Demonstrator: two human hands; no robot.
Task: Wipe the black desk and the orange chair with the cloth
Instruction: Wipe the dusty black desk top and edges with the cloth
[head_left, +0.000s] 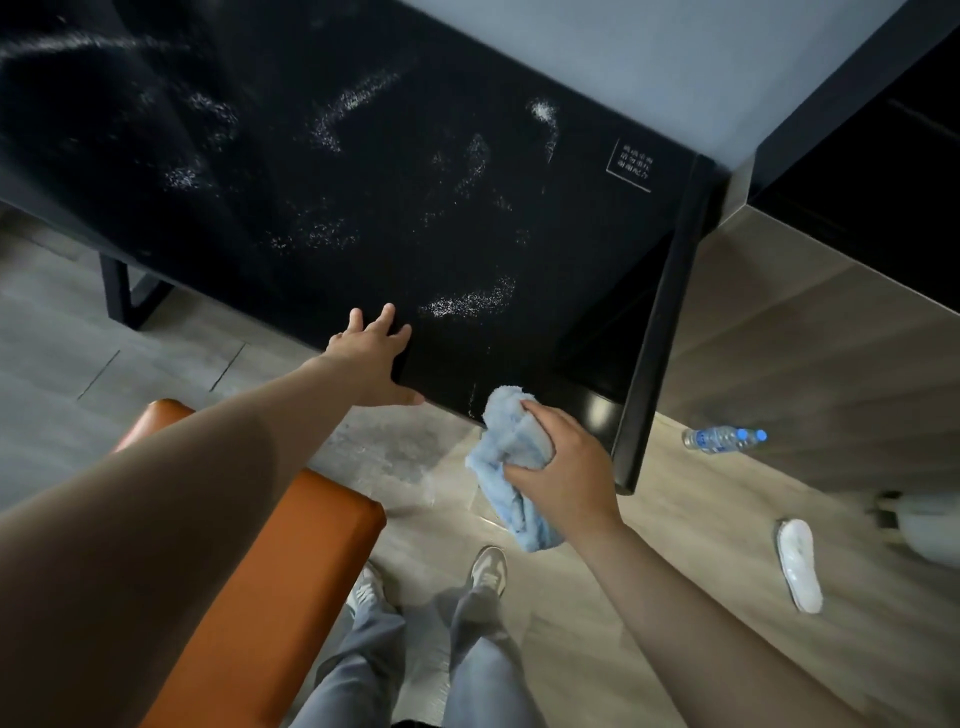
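Observation:
The black desk (337, 197) fills the upper half of the view, streaked with white dusty smears. My left hand (371, 356) lies flat on its near edge with fingers spread. My right hand (558, 467) grips a bunched light-blue cloth (511, 457), held just below the desk's near corner; the cloth's top touches or nearly touches the edge. The orange chair (291, 561) stands at the lower left, partly hidden under my left forearm.
A black desk leg (660, 332) runs down beside my right hand. On the wooden floor lie a plastic water bottle (724, 439) and a white slipper (800, 564). A dark cabinet (857, 166) stands at the right. My feet (431, 577) are close to the chair.

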